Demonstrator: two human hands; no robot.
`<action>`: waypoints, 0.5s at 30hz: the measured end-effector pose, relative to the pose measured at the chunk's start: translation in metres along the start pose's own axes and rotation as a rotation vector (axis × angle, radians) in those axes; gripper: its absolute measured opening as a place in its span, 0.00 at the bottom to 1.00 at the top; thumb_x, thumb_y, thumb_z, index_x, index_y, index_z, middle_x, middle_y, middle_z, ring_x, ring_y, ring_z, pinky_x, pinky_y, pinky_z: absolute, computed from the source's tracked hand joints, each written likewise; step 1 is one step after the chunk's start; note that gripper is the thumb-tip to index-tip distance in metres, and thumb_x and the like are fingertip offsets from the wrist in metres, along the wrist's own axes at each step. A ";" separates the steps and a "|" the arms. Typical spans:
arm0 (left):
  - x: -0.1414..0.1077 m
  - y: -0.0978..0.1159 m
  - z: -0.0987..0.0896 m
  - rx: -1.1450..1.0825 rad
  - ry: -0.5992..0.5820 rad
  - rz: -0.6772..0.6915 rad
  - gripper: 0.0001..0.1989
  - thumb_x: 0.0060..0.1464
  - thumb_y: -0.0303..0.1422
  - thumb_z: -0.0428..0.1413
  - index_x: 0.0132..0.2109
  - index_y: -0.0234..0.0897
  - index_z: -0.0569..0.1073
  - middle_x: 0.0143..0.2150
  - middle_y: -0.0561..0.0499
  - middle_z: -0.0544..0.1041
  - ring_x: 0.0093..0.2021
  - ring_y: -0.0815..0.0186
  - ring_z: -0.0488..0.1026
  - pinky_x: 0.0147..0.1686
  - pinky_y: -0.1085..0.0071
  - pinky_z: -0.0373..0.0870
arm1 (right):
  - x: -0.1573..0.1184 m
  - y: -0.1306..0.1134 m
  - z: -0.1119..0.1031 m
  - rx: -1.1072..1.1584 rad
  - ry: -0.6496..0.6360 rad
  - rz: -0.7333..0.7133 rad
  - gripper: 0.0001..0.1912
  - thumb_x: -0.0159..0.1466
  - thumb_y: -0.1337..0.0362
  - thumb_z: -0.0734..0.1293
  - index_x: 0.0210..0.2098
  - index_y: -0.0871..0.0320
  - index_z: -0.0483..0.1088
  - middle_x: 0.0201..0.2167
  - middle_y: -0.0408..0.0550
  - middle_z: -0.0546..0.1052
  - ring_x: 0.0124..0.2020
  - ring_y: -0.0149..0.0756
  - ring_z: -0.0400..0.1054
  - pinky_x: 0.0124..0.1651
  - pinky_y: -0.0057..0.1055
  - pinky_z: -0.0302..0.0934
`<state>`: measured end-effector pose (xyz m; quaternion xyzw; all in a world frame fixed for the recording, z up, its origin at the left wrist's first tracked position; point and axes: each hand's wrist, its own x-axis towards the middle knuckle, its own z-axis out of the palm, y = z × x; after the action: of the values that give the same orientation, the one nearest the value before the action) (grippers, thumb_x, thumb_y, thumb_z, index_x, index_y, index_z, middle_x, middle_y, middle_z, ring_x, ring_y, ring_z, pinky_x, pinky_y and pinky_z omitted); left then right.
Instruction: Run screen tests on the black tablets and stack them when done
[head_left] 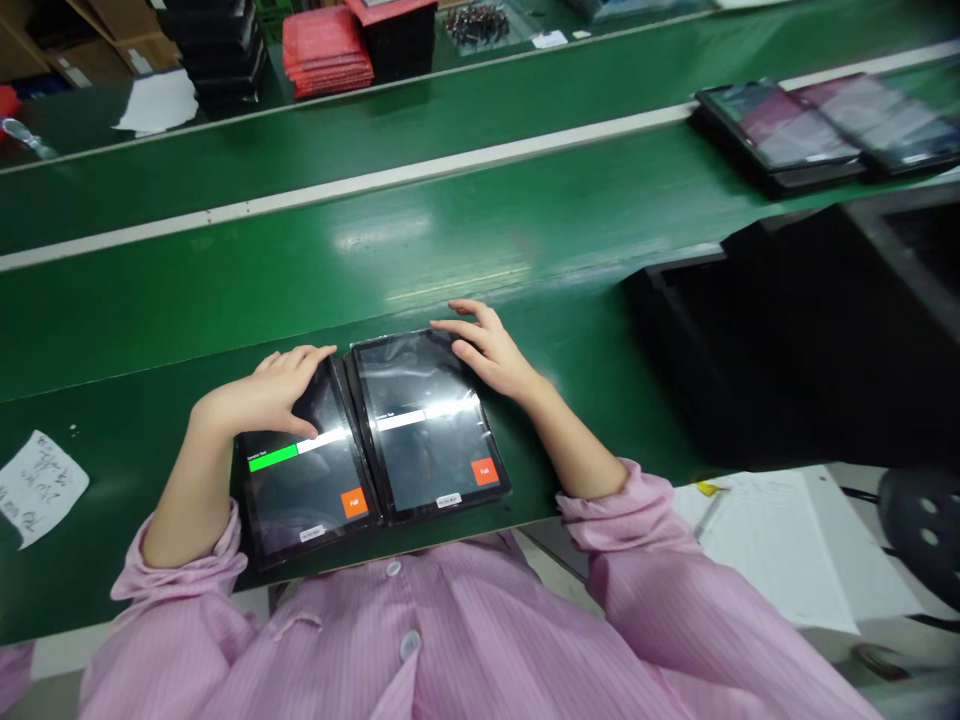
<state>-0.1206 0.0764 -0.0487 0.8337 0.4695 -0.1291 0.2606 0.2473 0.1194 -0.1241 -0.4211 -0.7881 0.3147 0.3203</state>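
Two dark tablets lie side by side on the green bench in front of me. On the left tablet [307, 500] a bar is part green, part white, and an orange "Fail" button shows at its lower right. My left hand [281, 392] rests over its upper part, fingers stretched out and thumb near the bar, hiding some of the screen. The right tablet [424, 455] has a white bar and its own orange "Fail" button. At its upper right corner is my right hand [487, 350], fingers spread and holding nothing. Each tablet carries a small white label at its lower edge.
More tablets [780, 130] lie stacked at the far right. A large black box [825, 340] stands right of my arm. Handwritten paper [41, 487] lies left; an open notebook [780, 550] is lower right. Red padded packets [326, 50] and black stacked items [217, 50] line the back shelf.
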 end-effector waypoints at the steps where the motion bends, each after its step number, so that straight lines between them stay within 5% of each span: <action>1: 0.000 0.000 0.001 0.004 -0.002 -0.003 0.57 0.50 0.53 0.62 0.76 0.43 0.39 0.74 0.33 0.53 0.74 0.37 0.50 0.70 0.40 0.44 | 0.000 0.001 0.001 -0.027 -0.008 0.002 0.33 0.69 0.36 0.55 0.58 0.46 0.76 0.65 0.54 0.65 0.68 0.57 0.56 0.69 0.59 0.52; 9: 0.004 0.015 0.009 0.105 -0.015 -0.087 0.64 0.45 0.49 0.67 0.76 0.37 0.37 0.74 0.26 0.51 0.76 0.36 0.44 0.70 0.36 0.40 | -0.001 0.003 0.004 -0.076 0.021 -0.026 0.35 0.71 0.37 0.51 0.64 0.47 0.69 0.65 0.56 0.63 0.68 0.55 0.54 0.71 0.58 0.47; 15: -0.004 0.000 -0.001 0.014 -0.028 -0.053 0.61 0.53 0.56 0.59 0.76 0.38 0.28 0.78 0.33 0.44 0.77 0.41 0.44 0.72 0.40 0.37 | -0.001 0.004 0.005 -0.102 0.021 -0.003 0.35 0.71 0.37 0.50 0.62 0.47 0.72 0.64 0.56 0.63 0.66 0.55 0.55 0.69 0.57 0.50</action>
<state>-0.1222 0.0740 -0.0464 0.8209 0.4868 -0.1511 0.2577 0.2458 0.1191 -0.1306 -0.4390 -0.8002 0.2693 0.3074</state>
